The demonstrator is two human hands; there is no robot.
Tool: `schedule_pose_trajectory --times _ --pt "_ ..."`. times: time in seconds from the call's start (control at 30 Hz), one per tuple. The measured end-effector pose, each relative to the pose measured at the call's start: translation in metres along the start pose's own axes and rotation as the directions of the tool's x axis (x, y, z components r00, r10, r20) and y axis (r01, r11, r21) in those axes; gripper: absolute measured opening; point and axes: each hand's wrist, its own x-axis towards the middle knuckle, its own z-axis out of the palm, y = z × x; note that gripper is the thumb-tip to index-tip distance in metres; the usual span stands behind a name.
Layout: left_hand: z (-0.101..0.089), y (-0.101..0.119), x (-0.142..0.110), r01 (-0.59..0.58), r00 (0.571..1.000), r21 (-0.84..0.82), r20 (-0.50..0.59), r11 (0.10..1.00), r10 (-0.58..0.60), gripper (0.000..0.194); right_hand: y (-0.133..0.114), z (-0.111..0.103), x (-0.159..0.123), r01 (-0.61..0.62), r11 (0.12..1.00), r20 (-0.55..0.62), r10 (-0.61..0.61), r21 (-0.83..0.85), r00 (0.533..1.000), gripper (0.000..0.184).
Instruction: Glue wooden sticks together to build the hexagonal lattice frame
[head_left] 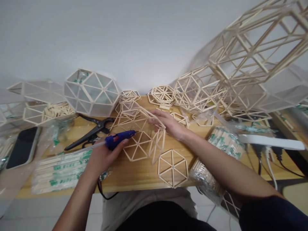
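My left hand (104,156) is wrapped around a blue hot glue gun (118,139), and a long translucent glue stick runs out of its back end. The gun's tip is hidden from me. My right hand (170,124) grips the upper right side of a stick frame (138,143), made of thin wooden sticks joined into hexagons and triangles; the fingers are partly hidden behind the sticks. The frame stands on the table, its panels tilted against each other. A single flat stick hexagon (172,167) lies in front, near the table edge, below my right hand.
Black-handled cutters (95,128), a phone (22,147) and packaged sticks (64,170) lie left. A covered polyhedron (92,91) stands behind. Right are stick bundles (222,142), a white power strip (271,141) with cables, and a tall stick lattice (251,53).
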Motion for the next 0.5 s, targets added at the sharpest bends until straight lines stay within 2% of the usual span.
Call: schedule_pose_trajectory --times 0.3,0.5 --pt "0.0017 -0.0016 0.0007 -0.033 0.999 0.051 -0.012 0.998 0.034 0.049 -0.0035 0.0053 -0.0039 0.012 1.0 0.036 -0.012 0.01 0.999 0.028" --pt "0.0004 0.001 0.0023 -0.067 0.998 0.042 0.016 0.997 0.066 0.048 -0.0062 0.005 -0.0059 0.004 1.0 0.072 -0.004 0.002 0.997 0.031"
